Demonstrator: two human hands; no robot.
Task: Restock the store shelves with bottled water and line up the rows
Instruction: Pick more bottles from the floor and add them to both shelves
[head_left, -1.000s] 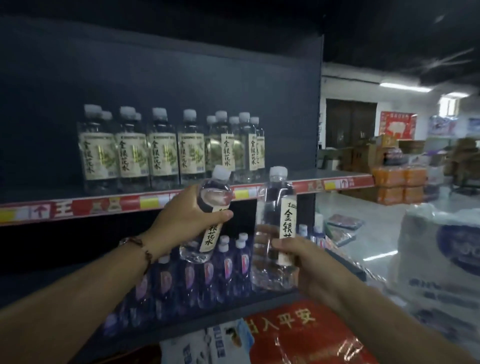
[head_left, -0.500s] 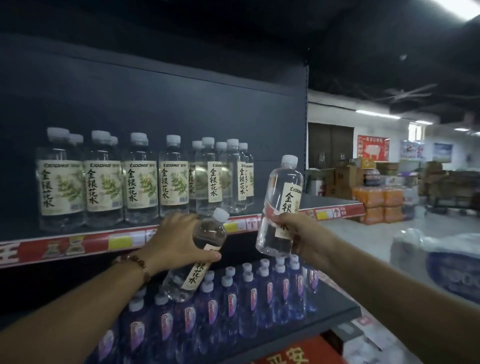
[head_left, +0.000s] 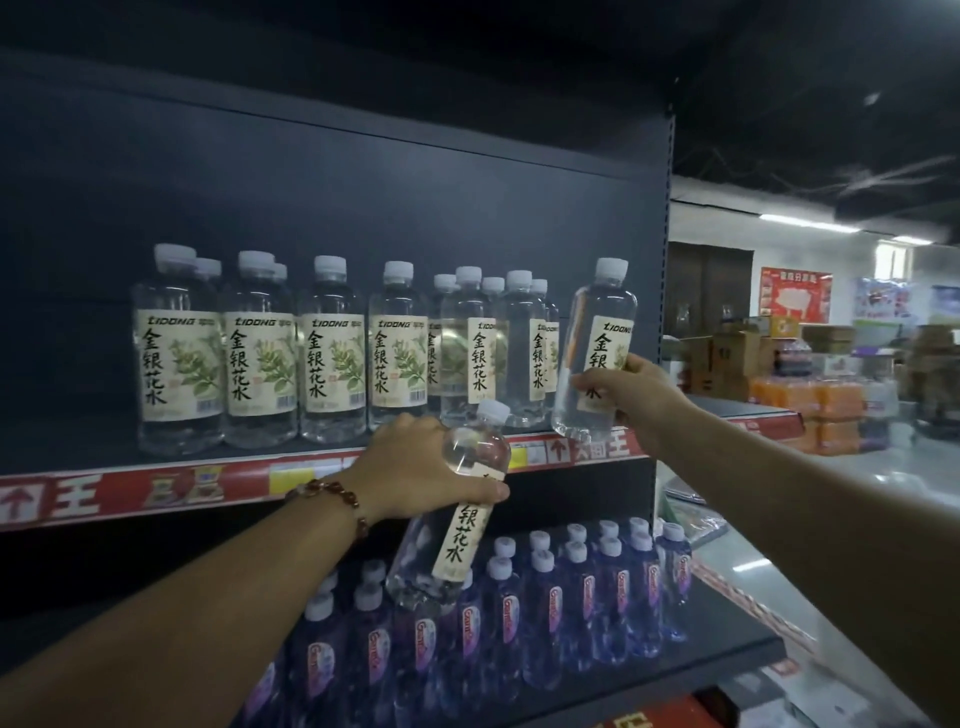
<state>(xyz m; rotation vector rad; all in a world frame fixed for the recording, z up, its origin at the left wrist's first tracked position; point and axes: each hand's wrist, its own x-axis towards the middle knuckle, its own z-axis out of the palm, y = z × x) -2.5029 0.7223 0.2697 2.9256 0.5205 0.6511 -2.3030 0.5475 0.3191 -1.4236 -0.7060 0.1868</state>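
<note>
Restocking step: right hand (head_left: 631, 395) grips upright bottle (head_left: 592, 353) at shelf (head_left: 156, 488) end; left hand (head_left: 415, 467) grips tilted bottle (head_left: 452, 519). Next: seat upright bottle beside row (head_left: 332, 353).

Far off at 3 o'clock, stacked brown cartons (head_left: 730, 358) against the back wall, with orange shrink-wrapped drink packs (head_left: 810, 408) just beside them, nearer the aisle. Above, toward 2 o'clock, a red poster (head_left: 795, 293) on the white wall, next to a dark double door (head_left: 709, 291). Higher still, lit ceiling strip lights (head_left: 810, 224). Pale glossy floor (head_left: 883, 493) at 4 o'clock.
</note>
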